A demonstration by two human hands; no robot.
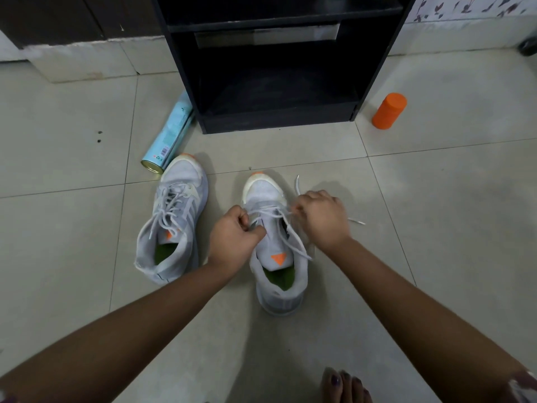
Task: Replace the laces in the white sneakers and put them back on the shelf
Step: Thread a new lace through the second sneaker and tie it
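Observation:
Two white sneakers with orange toe tips stand on the tiled floor, toes pointing away from me. The left sneaker (171,222) is laced, its lace ends loose. Over the right sneaker (276,257) both my hands work. My left hand (235,237) pinches the left edge of its lacing beside the tongue. My right hand (322,219) pinches the white lace (293,242) at the right eyelets; one lace end (297,184) sticks up past my fingers and another lies on the floor to the right. The black shelf (279,65) stands just behind the shoes, its lower compartment open.
A light blue spray can (170,138) lies on the floor against the shelf's left corner, near the left sneaker's toe. An orange bottle (389,110) stands to the right of the shelf. My bare toes (345,385) show at the bottom edge.

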